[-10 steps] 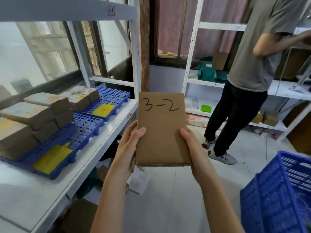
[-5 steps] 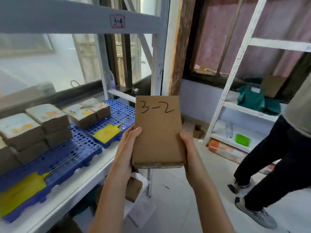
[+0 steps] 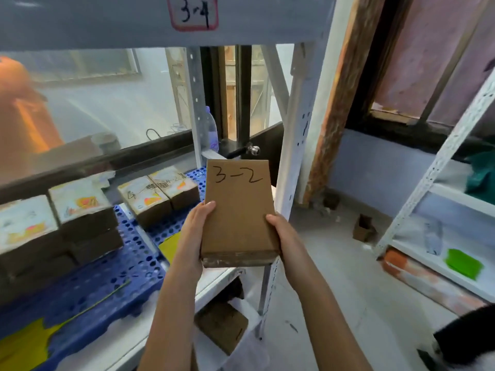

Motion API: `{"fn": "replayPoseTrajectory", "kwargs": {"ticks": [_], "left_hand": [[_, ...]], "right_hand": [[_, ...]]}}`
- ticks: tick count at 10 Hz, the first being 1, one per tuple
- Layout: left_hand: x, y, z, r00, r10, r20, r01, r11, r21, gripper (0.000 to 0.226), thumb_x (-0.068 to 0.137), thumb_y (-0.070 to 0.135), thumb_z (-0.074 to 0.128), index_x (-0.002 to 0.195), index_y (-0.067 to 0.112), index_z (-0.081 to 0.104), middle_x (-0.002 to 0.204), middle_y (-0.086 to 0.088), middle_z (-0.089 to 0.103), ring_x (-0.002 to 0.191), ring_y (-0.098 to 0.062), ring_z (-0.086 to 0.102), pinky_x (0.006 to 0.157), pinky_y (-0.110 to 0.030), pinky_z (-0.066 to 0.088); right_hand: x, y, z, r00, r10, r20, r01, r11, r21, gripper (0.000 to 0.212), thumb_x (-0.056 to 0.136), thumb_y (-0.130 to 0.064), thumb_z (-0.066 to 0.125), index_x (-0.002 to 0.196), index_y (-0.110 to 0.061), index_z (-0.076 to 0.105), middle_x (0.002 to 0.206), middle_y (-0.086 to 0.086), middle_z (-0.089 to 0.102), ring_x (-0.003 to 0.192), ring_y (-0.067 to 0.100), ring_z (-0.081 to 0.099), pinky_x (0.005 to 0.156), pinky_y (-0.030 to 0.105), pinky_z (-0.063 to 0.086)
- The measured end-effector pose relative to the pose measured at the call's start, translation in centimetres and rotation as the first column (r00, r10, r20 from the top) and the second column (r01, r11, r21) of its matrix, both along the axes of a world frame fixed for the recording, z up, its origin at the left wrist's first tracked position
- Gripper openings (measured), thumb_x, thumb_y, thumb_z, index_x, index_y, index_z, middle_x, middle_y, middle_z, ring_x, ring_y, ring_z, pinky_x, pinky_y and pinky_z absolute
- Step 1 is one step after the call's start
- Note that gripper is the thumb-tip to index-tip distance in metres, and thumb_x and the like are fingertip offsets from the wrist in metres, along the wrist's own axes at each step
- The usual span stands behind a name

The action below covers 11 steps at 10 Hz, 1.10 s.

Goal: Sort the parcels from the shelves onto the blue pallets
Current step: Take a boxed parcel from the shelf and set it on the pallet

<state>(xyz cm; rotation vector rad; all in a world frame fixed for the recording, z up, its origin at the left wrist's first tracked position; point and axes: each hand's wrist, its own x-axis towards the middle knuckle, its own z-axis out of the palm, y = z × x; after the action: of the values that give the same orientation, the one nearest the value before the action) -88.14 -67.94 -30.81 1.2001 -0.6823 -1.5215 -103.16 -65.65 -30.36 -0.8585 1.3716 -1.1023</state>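
parcel point(image 3: 238, 210) marked "3-2" is being held flat in the air by both hands, just over the shelf's point(image 3: 214, 279) front edge and near its right post. left hand point(image 3: 195, 231) is being curled round its left edge, right hand point(image 3: 281, 234) round its right edge. boxes point(image 3: 158, 194) are being carried on blue pallets point(image 3: 134, 266) to the left.

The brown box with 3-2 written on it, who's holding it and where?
Both hands hold the brown box: the left hand grips its left edge, the right hand its right edge, both near the bottom end.
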Motion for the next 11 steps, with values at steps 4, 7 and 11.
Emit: {"fn": "replayPoseTrajectory", "kwargs": {"ticks": [4, 7, 11], "left_hand": [[-0.2, -11.1, 0.7, 0.969, 0.247, -0.032, -0.246, 0.969, 0.031, 0.033, 0.092, 0.044, 0.050, 0.107, 0.017, 0.063, 0.090, -0.007, 0.068, 0.076, -0.021, 0.062, 0.063, -0.030, 0.048], [-1.2, -17.5, 0.9, 0.900, 0.347, 0.265, -0.347, 0.937, -0.047, 0.026, 0.099, 0.033, 0.041, 0.106, 0.012, 0.056, 0.082, -0.002, 0.058, 0.071, -0.014, 0.054, 0.060, -0.024, 0.042], [-0.5, -20.9, -1.9, 0.732, 0.395, 0.554, -0.437, 0.897, -0.063, 0.045, 0.092, 0.038, 0.047, 0.122, 0.007, 0.059, 0.127, -0.013, 0.060, 0.108, -0.028, 0.058, 0.102, -0.044, 0.045]], "right_hand": [[1.4, -14.7, 0.6, 0.969, 0.156, -0.193, -0.183, 0.974, -0.130, 0.036, 0.101, -0.035, 0.039, 0.125, -0.014, 0.056, 0.115, 0.004, 0.062, 0.110, 0.021, 0.057, 0.097, 0.035, 0.046], [0.5, -22.7, 1.3, 0.961, 0.233, -0.146, -0.244, 0.968, -0.061, 0.026, 0.098, -0.033, 0.044, 0.080, -0.022, 0.059, 0.088, 0.003, 0.063, 0.089, 0.022, 0.061, 0.083, 0.036, 0.050], [0.7, -27.0, -0.8, 0.915, 0.294, -0.276, -0.340, 0.931, -0.135, 0.047, 0.098, -0.032, 0.045, 0.113, 0.011, 0.058, 0.115, 0.030, 0.058, 0.088, 0.035, 0.057, 0.081, 0.045, 0.048]]}}
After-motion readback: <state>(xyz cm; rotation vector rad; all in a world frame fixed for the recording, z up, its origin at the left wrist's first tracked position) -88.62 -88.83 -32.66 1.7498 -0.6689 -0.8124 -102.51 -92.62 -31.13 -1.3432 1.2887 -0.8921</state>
